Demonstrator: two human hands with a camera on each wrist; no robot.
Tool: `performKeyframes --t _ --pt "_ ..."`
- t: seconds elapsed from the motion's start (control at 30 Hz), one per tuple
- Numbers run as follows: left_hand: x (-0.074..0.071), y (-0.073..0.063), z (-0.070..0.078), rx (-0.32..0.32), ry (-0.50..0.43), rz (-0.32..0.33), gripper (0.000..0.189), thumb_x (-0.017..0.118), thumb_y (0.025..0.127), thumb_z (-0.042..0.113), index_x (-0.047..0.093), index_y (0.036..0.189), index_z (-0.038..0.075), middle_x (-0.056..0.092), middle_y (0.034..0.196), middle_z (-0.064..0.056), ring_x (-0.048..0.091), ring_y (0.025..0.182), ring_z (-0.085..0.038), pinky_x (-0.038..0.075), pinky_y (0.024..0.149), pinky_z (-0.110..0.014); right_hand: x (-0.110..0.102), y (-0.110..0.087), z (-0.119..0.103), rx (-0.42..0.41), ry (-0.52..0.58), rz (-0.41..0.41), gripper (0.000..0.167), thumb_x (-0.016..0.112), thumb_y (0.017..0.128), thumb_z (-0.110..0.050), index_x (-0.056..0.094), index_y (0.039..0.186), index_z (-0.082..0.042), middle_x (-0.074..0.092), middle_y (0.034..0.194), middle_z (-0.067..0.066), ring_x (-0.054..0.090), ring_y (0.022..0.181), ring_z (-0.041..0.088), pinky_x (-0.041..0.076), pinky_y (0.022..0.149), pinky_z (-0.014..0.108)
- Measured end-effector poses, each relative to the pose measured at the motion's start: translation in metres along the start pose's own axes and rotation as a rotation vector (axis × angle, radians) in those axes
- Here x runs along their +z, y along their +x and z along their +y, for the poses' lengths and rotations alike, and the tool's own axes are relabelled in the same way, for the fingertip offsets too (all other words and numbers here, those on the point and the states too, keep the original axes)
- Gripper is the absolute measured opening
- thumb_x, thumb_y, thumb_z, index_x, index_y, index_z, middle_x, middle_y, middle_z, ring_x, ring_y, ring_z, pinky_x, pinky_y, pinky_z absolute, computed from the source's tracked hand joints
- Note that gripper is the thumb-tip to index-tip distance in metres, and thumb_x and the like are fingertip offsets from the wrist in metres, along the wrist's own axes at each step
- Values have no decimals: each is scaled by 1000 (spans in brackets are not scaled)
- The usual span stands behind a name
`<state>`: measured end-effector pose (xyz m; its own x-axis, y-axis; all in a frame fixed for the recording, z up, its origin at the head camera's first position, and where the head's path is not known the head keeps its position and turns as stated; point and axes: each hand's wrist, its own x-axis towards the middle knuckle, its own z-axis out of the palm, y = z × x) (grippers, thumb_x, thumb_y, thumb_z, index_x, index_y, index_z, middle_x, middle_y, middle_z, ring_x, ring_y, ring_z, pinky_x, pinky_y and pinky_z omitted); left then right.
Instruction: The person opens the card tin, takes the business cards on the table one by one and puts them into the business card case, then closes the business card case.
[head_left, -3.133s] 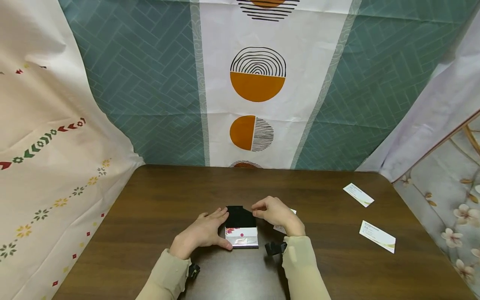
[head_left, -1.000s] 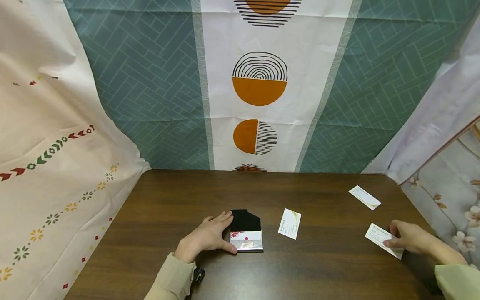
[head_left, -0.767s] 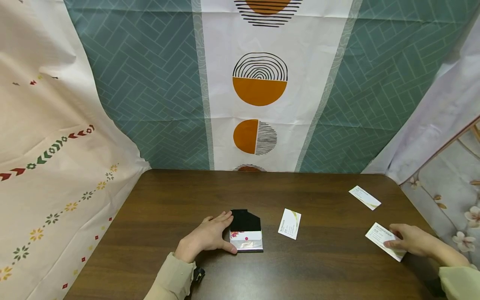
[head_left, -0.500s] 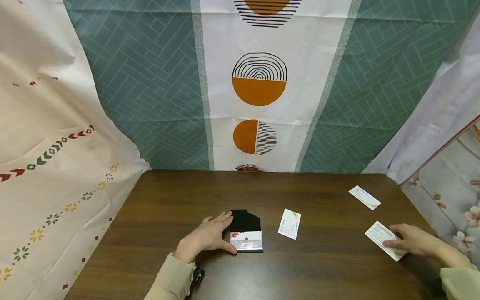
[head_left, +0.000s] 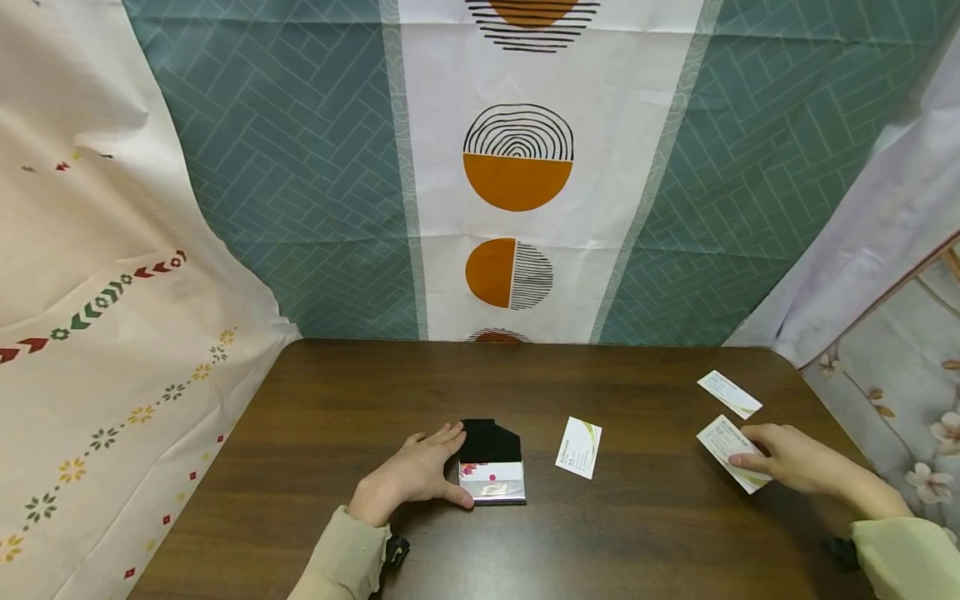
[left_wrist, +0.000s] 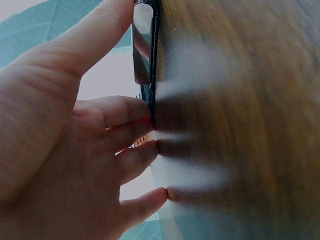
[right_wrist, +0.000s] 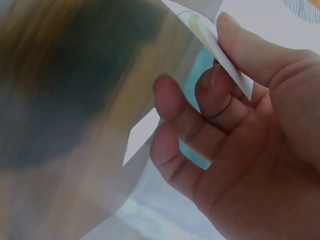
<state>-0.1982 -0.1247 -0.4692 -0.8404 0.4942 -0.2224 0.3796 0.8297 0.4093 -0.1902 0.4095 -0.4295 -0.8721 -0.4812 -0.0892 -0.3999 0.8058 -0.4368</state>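
At right over the counter (head_left: 637, 525), pinching a likely light, bendable card (head_left: 722, 440), best held by its edges, in the right hand (head_left: 802, 463), and touching the case (head_left: 491, 452) with the spread left hand (head_left: 411, 475)

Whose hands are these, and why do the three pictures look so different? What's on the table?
There's no robot here, just a person's two bare hands. The widest picture looks down from the person's head. The other two look out from the wrists, so each hand seems huge.

On the brown table sits a small black and silvery case. The left hand rests at its side, touching it. The right hand pinches a white card between thumb and fingers. Two more cards lie on the table: the middle card, right of the case, and the far card, beyond the right hand. The writing is too small for me to read.
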Motion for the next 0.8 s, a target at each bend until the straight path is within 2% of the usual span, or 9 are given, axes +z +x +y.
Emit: performKeyframes --t 0.1,0.17,0.33,0.5,0.7,0.8 --pt "-1 -1 0 -3 3 -1 104 78 73 60 38 150 4 26 159 -7 20 146 -26 15 113 -56 1 13 -15 -54 -7 43 27 59 99 -22 46 76 -17 34 66 -15 32 57 -2 32 51 22" --pt "0 0 -1 -3 8 -2 104 78 73 60 37 150 4 26 159 -7 20 147 -26 16 113 -57 2 23 -25 -58 -23 61 28 54 102 -20 44 75 -17 30 66 -13 29 56 -2 30 51 23" --pt "1 1 0 4 16 -4 104 78 72 60 38 150 4 26 159 -7 20 146 -26 16 113 -57 6 47 -50 -63 -42 60 28 45 105 -18 45 77 -15 30 67 -11 29 57 0 31 54 24" --pt "1 0 -1 2 14 -5 104 78 73 60 38 150 4 25 159 -8 20 146 -26 16 113 -57 15 74 -76 -181 -47 63 27 52 102 -13 44 77 -15 30 65 -12 28 56 0 30 52 22" --pt "-1 -1 0 1 14 -4 103 78 73 59 38 150 4 26 159 -8 21 146 -27 16 113 -57 37 107 -106 -326 -35 86 23 60 96 -6 49 79 -14 34 66 -13 34 58 0 33 53 21" --pt "-1 -1 1 6 8 -3 103 78 73 59 38 150 3 26 159 -8 21 146 -27 16 113 -58 46 121 -118 -362 -35 98 20 62 95 -6 51 81 -14 38 67 -13 37 60 1 35 54 22"
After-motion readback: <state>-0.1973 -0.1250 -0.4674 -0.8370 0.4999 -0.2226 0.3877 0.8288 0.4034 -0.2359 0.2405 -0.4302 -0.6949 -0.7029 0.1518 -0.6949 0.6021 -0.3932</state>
